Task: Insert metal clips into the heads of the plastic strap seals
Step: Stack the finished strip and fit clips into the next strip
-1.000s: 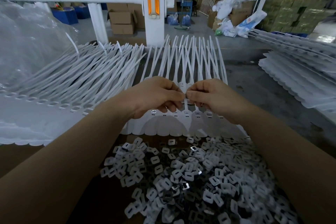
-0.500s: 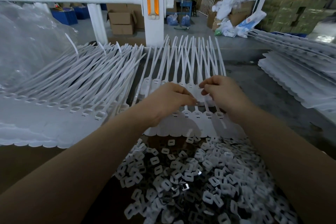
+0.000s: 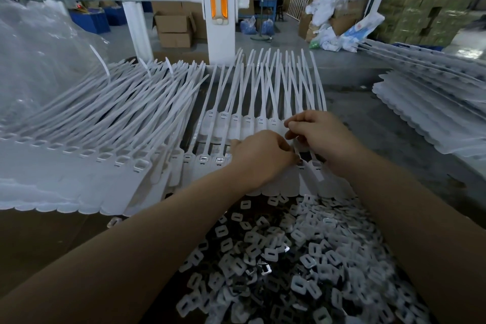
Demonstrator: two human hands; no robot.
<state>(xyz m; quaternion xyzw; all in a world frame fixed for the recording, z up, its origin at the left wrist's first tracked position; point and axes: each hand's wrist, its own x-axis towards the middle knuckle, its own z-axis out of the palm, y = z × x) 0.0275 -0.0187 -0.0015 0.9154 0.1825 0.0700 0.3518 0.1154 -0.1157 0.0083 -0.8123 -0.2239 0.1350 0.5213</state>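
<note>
Both hands, left hand [image 3: 259, 154] and right hand [image 3: 319, 134], curl fingers over the strap seals [image 3: 252, 124] just beyond the clip pile [image 3: 302, 250], hiding any pinched clip.

Single head-worn view, facing forward and down, close over hands [image 3: 289, 145], edges probably wide-angle warped

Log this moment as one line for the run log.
step: clip insertion | left hand: on seal heads | right hand: fingers curled at strap seals | held item: unclear | loose metal clips: front pile
</note>
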